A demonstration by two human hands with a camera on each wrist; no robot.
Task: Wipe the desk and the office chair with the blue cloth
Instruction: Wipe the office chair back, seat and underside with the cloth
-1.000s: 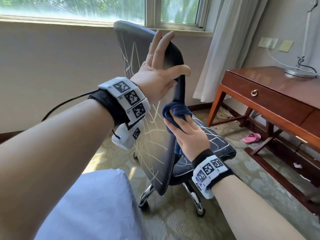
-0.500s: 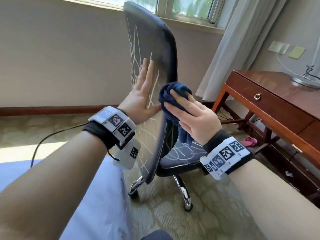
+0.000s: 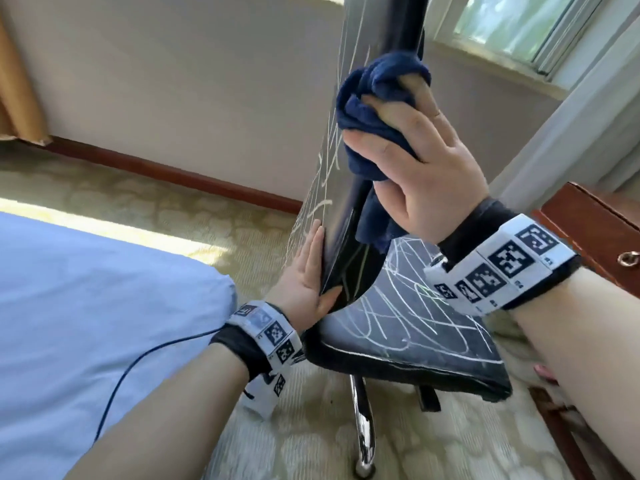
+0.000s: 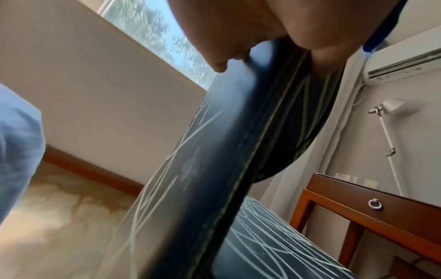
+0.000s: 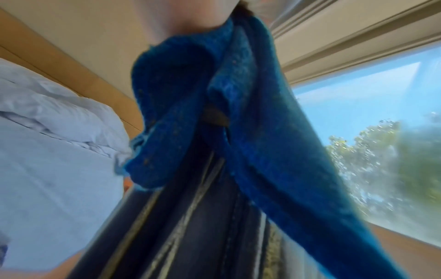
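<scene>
The office chair's dark backrest (image 3: 381, 26), scrawled with white lines, stands edge-on before me, above its seat (image 3: 398, 327). My right hand (image 3: 426, 168) grips the bunched blue cloth (image 3: 374, 84) and presses it against the backrest's near edge, high up; a tail of cloth hangs below the palm. The right wrist view shows the cloth (image 5: 186, 94) draped over that edge (image 5: 203, 226). My left hand (image 3: 304, 275) holds the backrest low down, fingers flat on its back and thumb round its edge. Seen from the left wrist, this hand (image 4: 238, 28) straddles the edge (image 4: 226, 151). The wooden desk (image 3: 588, 230) is at the right.
A bed with a pale blue sheet (image 3: 104, 306) fills the left foreground. The chair's chrome leg (image 3: 362, 427) stands on beige carpet. A curtain (image 3: 571, 133) hangs by the window behind the desk. A white lamp (image 4: 386, 107) and an air conditioner (image 4: 405, 64) are on the wall above the desk.
My left hand has slid from the backrest's top down to its lower part. My right hand has carried the cloth upward along the backrest's edge. The view has come closer.
</scene>
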